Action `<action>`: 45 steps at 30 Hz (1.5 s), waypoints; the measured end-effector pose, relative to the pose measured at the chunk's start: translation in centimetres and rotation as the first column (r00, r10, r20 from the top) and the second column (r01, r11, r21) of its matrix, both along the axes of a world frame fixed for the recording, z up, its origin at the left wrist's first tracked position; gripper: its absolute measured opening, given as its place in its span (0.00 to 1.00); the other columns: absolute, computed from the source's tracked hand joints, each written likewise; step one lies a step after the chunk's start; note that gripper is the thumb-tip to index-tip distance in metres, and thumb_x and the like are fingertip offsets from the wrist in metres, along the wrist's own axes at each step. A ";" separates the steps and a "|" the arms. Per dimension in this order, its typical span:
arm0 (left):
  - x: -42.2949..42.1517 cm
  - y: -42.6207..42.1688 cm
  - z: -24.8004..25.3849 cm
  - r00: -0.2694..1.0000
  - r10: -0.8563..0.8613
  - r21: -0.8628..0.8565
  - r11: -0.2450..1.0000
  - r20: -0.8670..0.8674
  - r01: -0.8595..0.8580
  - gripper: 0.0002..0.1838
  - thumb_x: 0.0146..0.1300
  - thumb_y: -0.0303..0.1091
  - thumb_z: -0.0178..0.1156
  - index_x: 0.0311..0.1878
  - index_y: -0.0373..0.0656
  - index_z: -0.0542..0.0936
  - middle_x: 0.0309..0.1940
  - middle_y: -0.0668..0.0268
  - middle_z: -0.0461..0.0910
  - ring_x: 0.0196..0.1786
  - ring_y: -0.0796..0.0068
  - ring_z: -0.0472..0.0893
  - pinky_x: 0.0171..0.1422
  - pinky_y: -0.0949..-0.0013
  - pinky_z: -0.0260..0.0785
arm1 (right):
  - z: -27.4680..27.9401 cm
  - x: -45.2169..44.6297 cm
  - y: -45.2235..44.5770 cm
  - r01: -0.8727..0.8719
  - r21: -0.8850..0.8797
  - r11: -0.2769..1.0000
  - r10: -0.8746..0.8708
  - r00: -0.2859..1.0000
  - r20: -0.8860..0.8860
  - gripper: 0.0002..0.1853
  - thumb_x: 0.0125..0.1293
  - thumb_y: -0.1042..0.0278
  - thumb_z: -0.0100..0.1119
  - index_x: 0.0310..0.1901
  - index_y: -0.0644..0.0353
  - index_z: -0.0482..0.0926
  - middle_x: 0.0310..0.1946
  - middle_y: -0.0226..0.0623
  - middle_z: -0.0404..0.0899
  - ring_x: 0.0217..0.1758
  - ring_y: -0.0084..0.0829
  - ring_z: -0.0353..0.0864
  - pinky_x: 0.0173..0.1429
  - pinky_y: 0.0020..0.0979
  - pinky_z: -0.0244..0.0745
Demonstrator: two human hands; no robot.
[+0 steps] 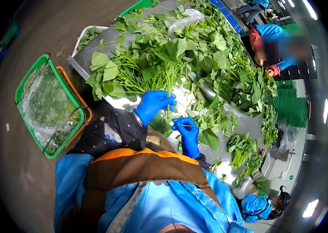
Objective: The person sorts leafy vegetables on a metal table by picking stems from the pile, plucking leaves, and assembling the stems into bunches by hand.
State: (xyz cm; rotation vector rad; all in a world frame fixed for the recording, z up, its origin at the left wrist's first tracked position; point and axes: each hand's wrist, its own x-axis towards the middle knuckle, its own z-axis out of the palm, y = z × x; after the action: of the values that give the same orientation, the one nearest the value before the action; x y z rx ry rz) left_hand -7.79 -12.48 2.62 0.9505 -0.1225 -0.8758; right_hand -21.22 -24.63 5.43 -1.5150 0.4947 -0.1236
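My left hand [154, 105], in a blue glove, is closed around a small bunch of leafy green stems [168, 79]. Their leaves point away from me and the cut ends stick out below the fingers. Slightly lower and to the right, my right hand [188, 134], also gloved in blue, pinches a thin green stem [190, 126]. A broad leaf [209, 139] lies close to that hand; whether it belongs to the pinched stem I cannot tell. Beyond both hands, a large heap of leafy greens [218, 58] covers much of the metal table [249, 124].
On the floor at left stands a green crate [48, 62] lined with clear plastic, with an orange crate [88, 114] against it. Small bundles of greens [241, 149] lie at right. One co-worker [267, 42] handles greens across the table; another person [257, 207] is at lower right.
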 end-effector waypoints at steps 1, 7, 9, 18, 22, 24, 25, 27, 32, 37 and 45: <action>-0.1 0.0 -0.3 1.000 0.005 0.002 1.000 -0.005 -0.005 0.13 0.56 0.28 0.59 0.44 0.35 0.77 0.35 0.61 0.80 0.35 0.73 0.81 0.41 0.73 0.73 | -0.4 -0.3 0.0 -0.030 -0.006 1.000 0.030 1.000 0.004 0.00 0.57 0.79 0.54 0.31 0.65 0.74 0.32 0.41 0.77 0.33 0.27 0.77 0.42 0.27 0.71; 2.1 2.6 -2.6 0.977 0.211 -0.038 0.977 0.006 -0.211 0.13 0.58 0.27 0.56 0.46 0.34 0.74 0.37 0.62 0.79 0.38 0.73 0.78 0.43 0.73 0.71 | -3.5 -3.2 -4.4 -0.192 -0.745 0.639 0.348 0.936 0.058 0.05 0.59 0.79 0.51 0.38 0.63 0.74 0.44 0.39 0.74 0.44 0.25 0.73 0.46 0.25 0.69; 0.9 4.0 -3.0 0.993 0.085 -0.071 0.994 0.081 -0.079 0.14 0.59 0.31 0.56 0.46 0.34 0.74 0.36 0.63 0.79 0.40 0.73 0.78 0.48 0.71 0.69 | -0.1 0.1 -3.7 0.170 0.594 0.787 -0.326 0.931 0.166 0.17 0.66 0.68 0.43 0.56 0.59 0.65 0.51 0.30 0.69 0.45 0.17 0.69 0.46 0.21 0.64; 0.6 8.0 4.2 0.924 0.254 -0.232 0.954 0.284 -0.191 0.13 0.62 0.29 0.49 0.48 0.33 0.71 0.42 0.59 0.75 0.42 0.73 0.76 0.47 0.71 0.69 | -8.7 11.3 -1.4 -0.063 0.008 0.998 0.063 0.968 -0.241 0.15 0.59 0.59 0.56 0.35 0.64 0.78 0.25 0.36 0.79 0.26 0.23 0.77 0.31 0.24 0.70; 2.9 7.8 2.6 0.957 0.282 -0.381 0.879 -0.068 -0.286 0.12 0.60 0.32 0.50 0.44 0.36 0.70 0.24 0.65 0.71 0.21 0.77 0.66 0.29 0.75 0.58 | -4.6 9.0 -1.6 0.078 0.073 0.994 -0.073 0.995 -0.065 0.13 0.63 0.64 0.50 0.38 0.66 0.77 0.26 0.34 0.78 0.26 0.23 0.76 0.33 0.22 0.70; 3.1 6.6 -0.5 0.871 0.101 -0.330 0.899 -0.481 -0.287 0.12 0.61 0.34 0.46 0.39 0.35 0.73 0.18 0.65 0.70 0.16 0.76 0.62 0.25 0.75 0.55 | 0.4 7.4 -1.2 0.149 -0.007 0.989 -0.147 0.983 0.114 0.16 0.65 0.62 0.47 0.40 0.68 0.77 0.26 0.35 0.78 0.25 0.22 0.75 0.33 0.21 0.69; 2.6 6.2 -1.4 0.864 0.001 -0.405 0.883 -0.503 -0.236 0.13 0.62 0.36 0.47 0.36 0.35 0.75 0.18 0.64 0.71 0.16 0.76 0.62 0.23 0.75 0.54 | 1.3 6.9 -1.4 0.121 -0.051 0.991 -0.111 0.981 0.161 0.17 0.65 0.60 0.47 0.39 0.68 0.77 0.24 0.34 0.77 0.24 0.22 0.74 0.32 0.21 0.68; 1.9 4.7 -1.2 0.858 -0.030 -0.390 0.898 -0.512 -0.201 0.15 0.63 0.39 0.49 0.34 0.36 0.76 0.19 0.63 0.72 0.17 0.76 0.63 0.23 0.75 0.54 | 0.5 6.6 -2.8 0.037 -0.037 0.999 -0.037 0.999 0.008 0.17 0.65 0.60 0.47 0.38 0.69 0.77 0.22 0.33 0.75 0.22 0.22 0.73 0.29 0.21 0.67; 2.0 4.5 -0.4 0.934 0.136 -0.225 0.950 -0.331 -0.218 0.13 0.63 0.36 0.51 0.43 0.36 0.76 0.27 0.68 0.74 0.23 0.84 0.65 0.28 0.82 0.56 | 1.8 5.4 -2.3 0.183 -0.141 0.973 -0.164 0.977 0.140 0.12 0.65 0.69 0.47 0.38 0.70 0.77 0.21 0.37 0.77 0.21 0.23 0.74 0.27 0.20 0.68; 1.7 3.9 -0.9 0.987 0.107 -0.161 0.979 -0.123 -0.127 0.15 0.61 0.33 0.52 0.49 0.36 0.75 0.33 0.68 0.75 0.24 0.87 0.65 0.31 0.83 0.57 | 1.5 5.0 -0.1 0.045 -0.109 0.993 -0.029 0.990 0.140 0.13 0.65 0.67 0.46 0.41 0.69 0.76 0.24 0.36 0.77 0.23 0.23 0.74 0.29 0.21 0.70; 0.9 3.7 2.9 0.947 0.273 0.076 0.954 0.169 -0.288 0.11 0.57 0.33 0.59 0.41 0.39 0.78 0.27 0.74 0.75 0.24 0.90 0.65 0.28 0.85 0.55 | -0.4 4.9 2.2 -0.122 -0.212 0.970 0.127 0.992 0.012 0.11 0.63 0.68 0.50 0.40 0.65 0.78 0.24 0.36 0.78 0.24 0.23 0.76 0.30 0.23 0.71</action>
State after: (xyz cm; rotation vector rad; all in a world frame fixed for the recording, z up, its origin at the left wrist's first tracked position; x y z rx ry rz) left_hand -6.84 -8.73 5.52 1.1005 -0.0757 -0.5468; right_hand -16.32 -22.38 5.04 -1.7466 0.3734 -0.0994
